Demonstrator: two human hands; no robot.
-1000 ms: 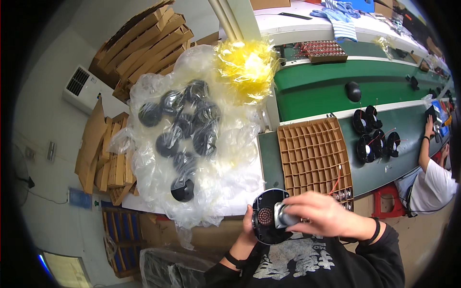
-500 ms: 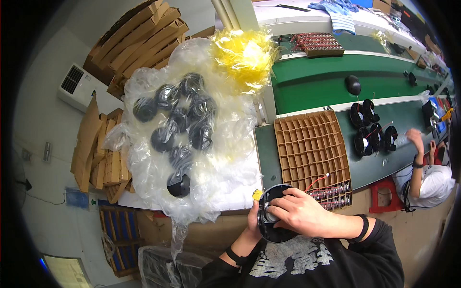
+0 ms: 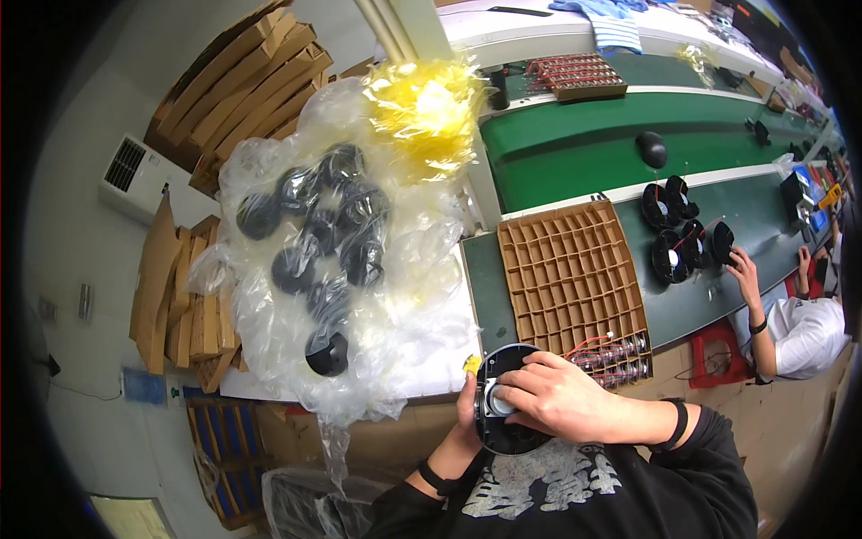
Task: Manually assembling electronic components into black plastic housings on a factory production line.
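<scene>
black disc (image 3: pixel 507 418) now pulled lower centre, gripped underneath by left hand (image 3: pixel 469 415); right hand (image 3: pixel 552 400) fingers closed over its silver centre.

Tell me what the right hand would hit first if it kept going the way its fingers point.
The right hand points leftward across the round black part; beyond that, probably the clear plastic bag, though depth is unclear.

Black round part (image 3: pixel 507 422), green belt (image 3: pixel 575 153) (yellow wrap (image 3: pixel 426 108)).
</scene>
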